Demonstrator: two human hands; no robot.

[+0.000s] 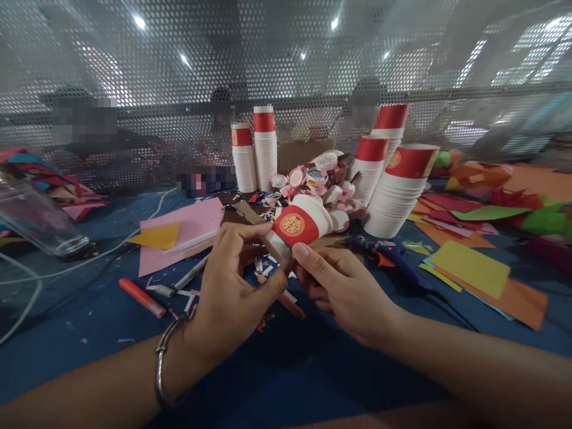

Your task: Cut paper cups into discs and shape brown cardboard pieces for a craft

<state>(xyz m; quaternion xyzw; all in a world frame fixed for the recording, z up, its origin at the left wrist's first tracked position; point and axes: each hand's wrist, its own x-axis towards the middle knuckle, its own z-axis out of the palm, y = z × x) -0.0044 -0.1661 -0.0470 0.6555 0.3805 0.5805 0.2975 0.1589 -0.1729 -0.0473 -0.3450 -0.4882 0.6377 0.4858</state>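
LH (235, 286), RH (344, 286) hold cup (313, 217) w/ gold logo (289, 224).

My feed gives me a paper cup (308, 221), white with a red band (313, 210) and round gold emblem (288, 224), tilted mid-frame, wide rim (328, 215) toward the upper right, narrower end lower left.

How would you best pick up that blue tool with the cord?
Probably take the blue tool by the narrow end beside its cord, from the near right, with the right hand once that frees the cup. The cord end slants nearer and rightward, while the other end lies close to a cup stack.
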